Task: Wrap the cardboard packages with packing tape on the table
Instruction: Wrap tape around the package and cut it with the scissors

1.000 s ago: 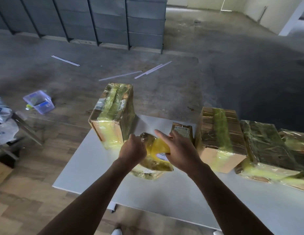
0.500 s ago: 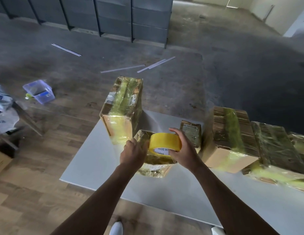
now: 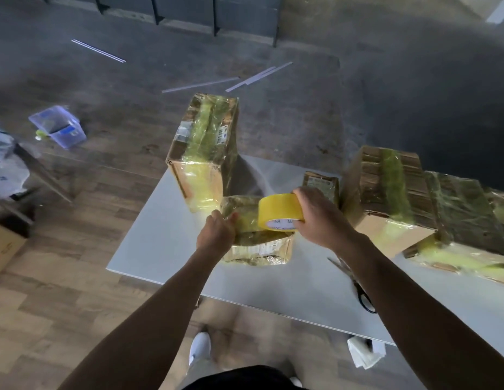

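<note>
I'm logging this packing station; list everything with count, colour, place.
Rectangular white table: one, white, centre.
Small tape-wrapped cardboard package: one, brown-yellow, table centre.
Other taped cardboard packages: at least four, brown-yellow, table's far and right sides.
Yellow packing tape roll: one, yellow, above small package.
Black-handled scissors: one, black, table's near right.
Clear plastic tub: one, bluish, floor left.
Thin white strips: about four, white, floor beyond table.
Left hand: one, gripping small package.
Right hand: one, gripping tape roll.

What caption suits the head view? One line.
Right hand holds yellow tape roll over small cardboard package gripped by left hand.
</note>
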Available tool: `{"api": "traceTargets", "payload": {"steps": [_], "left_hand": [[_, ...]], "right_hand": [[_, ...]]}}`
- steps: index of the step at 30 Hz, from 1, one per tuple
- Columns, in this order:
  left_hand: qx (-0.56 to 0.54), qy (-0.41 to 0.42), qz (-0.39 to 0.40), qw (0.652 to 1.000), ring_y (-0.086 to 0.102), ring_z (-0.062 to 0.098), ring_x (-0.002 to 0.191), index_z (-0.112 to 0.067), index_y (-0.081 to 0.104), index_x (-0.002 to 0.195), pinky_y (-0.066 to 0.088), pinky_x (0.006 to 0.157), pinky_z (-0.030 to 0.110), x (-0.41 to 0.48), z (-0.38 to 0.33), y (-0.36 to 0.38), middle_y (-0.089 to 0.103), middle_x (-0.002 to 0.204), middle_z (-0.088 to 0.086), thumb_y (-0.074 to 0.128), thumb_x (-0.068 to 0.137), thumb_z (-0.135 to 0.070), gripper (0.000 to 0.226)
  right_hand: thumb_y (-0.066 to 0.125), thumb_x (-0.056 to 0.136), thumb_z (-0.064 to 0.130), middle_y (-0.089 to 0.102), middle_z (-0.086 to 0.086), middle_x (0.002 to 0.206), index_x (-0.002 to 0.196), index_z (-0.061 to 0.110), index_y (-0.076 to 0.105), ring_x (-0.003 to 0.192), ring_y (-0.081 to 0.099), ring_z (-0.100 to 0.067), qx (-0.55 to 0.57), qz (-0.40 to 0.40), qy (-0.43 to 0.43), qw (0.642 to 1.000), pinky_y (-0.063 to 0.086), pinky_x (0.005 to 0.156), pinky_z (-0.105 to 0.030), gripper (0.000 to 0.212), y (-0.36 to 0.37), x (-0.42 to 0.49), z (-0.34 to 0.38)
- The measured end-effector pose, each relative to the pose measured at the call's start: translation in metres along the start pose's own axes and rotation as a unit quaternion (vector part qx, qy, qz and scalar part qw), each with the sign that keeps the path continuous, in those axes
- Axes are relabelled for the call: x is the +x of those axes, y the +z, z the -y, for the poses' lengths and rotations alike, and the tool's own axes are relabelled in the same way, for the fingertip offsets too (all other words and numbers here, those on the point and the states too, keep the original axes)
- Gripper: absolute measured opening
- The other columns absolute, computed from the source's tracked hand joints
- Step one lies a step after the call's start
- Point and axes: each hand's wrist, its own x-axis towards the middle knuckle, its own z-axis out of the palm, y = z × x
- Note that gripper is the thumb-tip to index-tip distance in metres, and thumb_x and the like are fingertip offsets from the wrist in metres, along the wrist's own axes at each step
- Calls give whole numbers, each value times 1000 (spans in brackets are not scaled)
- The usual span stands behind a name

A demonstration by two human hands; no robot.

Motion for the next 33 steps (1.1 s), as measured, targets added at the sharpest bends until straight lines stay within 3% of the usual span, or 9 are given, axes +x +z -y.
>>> {"api": "traceTargets", "payload": {"steps": [4, 9, 12, 14, 19, 24, 28, 31, 33], "left_hand": [[41, -5, 3, 999, 54, 36, 110, -5, 44, 119, 43, 90, 45, -2, -3, 2, 54, 120, 16, 31, 99, -52, 52], [105, 104, -141, 979, 51, 31, 98, -4, 49, 114, 45, 71, 39, -4, -11, -1, 49, 109, 13, 58, 92, -35, 38], [126, 184, -174, 959, 56, 35, 73, -1, 56, 97, 43, 49, 36, -5, -13, 14, 55, 86, 18, 65, 83, -9, 19], [151, 211, -193, 946, 55, 34, 64, -2, 58, 90, 40, 43, 32, -3, -11, 17, 56, 79, 17, 67, 80, -3, 14], [183, 224, -173, 941, 53, 34, 67, -3, 59, 92, 43, 45, 35, 4, -3, 14, 56, 83, 17, 69, 81, -2, 15], [238, 228, -122, 936, 55, 33, 81, -1, 60, 104, 50, 60, 41, 4, -8, 10, 58, 102, 18, 69, 82, -3, 25], [296, 267, -69, 914, 57, 31, 89, -3, 51, 121, 48, 62, 36, -1, -24, 12, 51, 114, 17, 59, 88, 1, 34], [253, 208, -57, 943, 57, 31, 97, -6, 49, 120, 39, 66, 34, -3, -41, 15, 52, 118, 15, 43, 96, -8, 25], [245, 188, -58, 949, 54, 30, 107, -7, 50, 120, 44, 75, 36, -4, -49, 22, 53, 121, 14, 45, 96, -19, 28]], "right_hand": [[67, 80, 19, 56, -11, 117, 125, 11, 45, 107, 54, -30, -61, 38, 5, 997, 45, 88, -42, 50, -8, 4, -5], [75, 72, 6, 56, -6, 121, 126, 12, 49, 106, 54, -22, 129, -41, 83, 987, 48, 83, -35, 60, 7, -5, -8], [73, 78, 5, 56, -2, 106, 122, 10, 50, 94, 56, -18, 235, -52, 144, 960, 44, 70, -21, 50, 18, -15, -10], [71, 81, 6, 56, -3, 97, 118, 8, 50, 87, 59, -22, 265, -45, 138, 953, 45, 64, -21, 43, 24, -19, -11], [58, 78, -6, 54, -6, 90, 106, 6, 52, 82, 55, -25, 198, -42, 107, 973, 35, 68, -29, 31, 8, 0, -17], [54, 81, -4, 50, -14, 129, 127, 7, 47, 115, 51, -32, 30, 25, 127, 991, 35, 80, -31, 47, -19, -3, -46], [53, 84, -4, 48, -13, 135, 131, 6, 45, 126, 43, -29, 5, 39, 123, 992, 37, 90, -33, 49, -10, -6, -45], [57, 84, -2, 48, -12, 131, 128, 6, 46, 122, 43, -27, -1, 33, 107, 994, 31, 82, -27, 46, -9, -5, -47], [56, 83, -2, 48, -12, 130, 126, 7, 45, 122, 43, -27, 0, 35, 107, 994, 29, 81, -26, 45, -7, -6, -50]]}}
